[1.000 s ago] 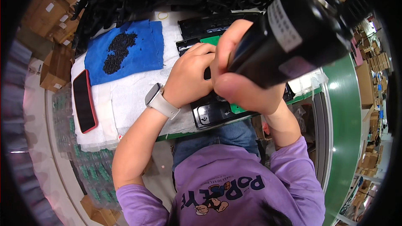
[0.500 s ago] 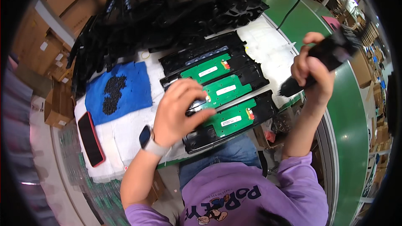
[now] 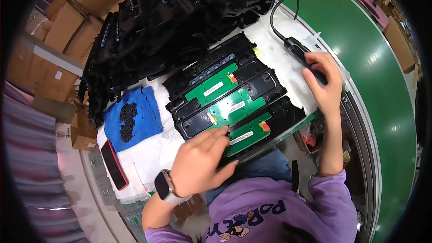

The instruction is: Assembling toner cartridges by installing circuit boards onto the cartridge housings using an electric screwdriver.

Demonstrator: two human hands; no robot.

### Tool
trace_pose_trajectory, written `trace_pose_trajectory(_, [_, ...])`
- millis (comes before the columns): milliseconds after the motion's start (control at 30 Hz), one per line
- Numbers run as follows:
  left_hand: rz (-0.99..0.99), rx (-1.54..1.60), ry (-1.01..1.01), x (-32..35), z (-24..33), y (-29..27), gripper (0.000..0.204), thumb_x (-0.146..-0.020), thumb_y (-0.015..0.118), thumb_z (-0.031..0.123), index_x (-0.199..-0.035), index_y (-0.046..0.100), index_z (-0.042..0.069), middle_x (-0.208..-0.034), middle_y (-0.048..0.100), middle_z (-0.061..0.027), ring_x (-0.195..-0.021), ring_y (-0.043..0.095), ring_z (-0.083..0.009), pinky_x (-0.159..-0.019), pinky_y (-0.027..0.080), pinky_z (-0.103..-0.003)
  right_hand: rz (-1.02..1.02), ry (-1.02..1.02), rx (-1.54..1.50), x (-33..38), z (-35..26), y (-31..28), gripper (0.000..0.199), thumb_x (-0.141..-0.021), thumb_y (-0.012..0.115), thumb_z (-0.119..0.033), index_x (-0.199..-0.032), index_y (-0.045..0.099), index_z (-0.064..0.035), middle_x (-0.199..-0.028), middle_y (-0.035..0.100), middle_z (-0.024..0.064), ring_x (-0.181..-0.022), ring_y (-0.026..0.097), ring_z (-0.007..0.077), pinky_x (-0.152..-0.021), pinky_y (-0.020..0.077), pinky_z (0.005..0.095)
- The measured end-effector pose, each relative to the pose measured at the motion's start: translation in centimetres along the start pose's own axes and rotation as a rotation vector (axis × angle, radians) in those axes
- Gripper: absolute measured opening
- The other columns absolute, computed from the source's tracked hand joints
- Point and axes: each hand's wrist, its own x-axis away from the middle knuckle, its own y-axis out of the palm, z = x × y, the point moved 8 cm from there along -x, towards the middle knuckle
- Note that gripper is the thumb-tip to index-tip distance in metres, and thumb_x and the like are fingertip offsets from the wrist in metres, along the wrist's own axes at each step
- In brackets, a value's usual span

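Three long black plastic housings (image 3: 191, 123) with green circuit boards (image 3: 234, 110) lie side by side before me. My left hand (image 3: 200, 159) is at the left end of the nearest one. Its fingers press together on the nearest board (image 3: 250, 134), with the thumb at the front edge; that end of the housing is hidden under my palm. On the white cloth to the right lies a black corded electric screwdriver (image 3: 298, 50). My right hand (image 3: 325, 78) is around its lower part, thumb and curved fingers apart and loose.
Black plastic parts (image 3: 157, 31) are piled high at the back. A blue cloth (image 3: 153, 108) carries many small black pieces, probably screws (image 3: 127, 121). Near it lies a red-cased phone (image 3: 114, 164). The screwdriver's cable (image 3: 273, 15) rises at the back right, beside the green tabletop (image 3: 360, 54).
My right hand has brought the screwdriver from the air down onto the white cloth and loosened around it. My left hand has moved from over the middle board to the nearest housing.
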Motion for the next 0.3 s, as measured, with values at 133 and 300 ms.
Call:
trace_pose_trajectory(133, [0.079, -0.134, -0.11, -1.6, -2.7, -2.4, 0.015, -0.072, 0.065, 0.012, -0.079, 0.059, 0.0, -0.083, 0.063, -0.0145, -0.08, 0.061, -0.0302, -0.069, 0.049, -0.035, -0.24, 0.161, -0.577, 1.6, 1.7, 2.2, 0.036, -0.076, 0.062, -0.021, -0.106, 0.058, -0.0022, -0.104, 0.054, 0.0084, -0.098, 0.053, 0.0163, -0.081, 0.0424, 0.0287])
trace_pose_trajectory(300, [0.286, -0.428, -0.207, -2.2, -3.9, -4.1, 0.017, -0.073, 0.066, 0.014, -0.083, 0.061, 0.002, -0.086, 0.063, -0.0124, -0.08, 0.059, -0.0301, -0.068, 0.048, -0.035, -0.451, 0.079, -0.213, 2.2, -1.0, 5.4, 0.054, -0.068, 0.07, -0.028, -0.116, 0.054, -0.0094, -0.118, 0.05, 0.0106, -0.114, 0.047, 0.0254, -0.094, 0.0376, 0.0375])
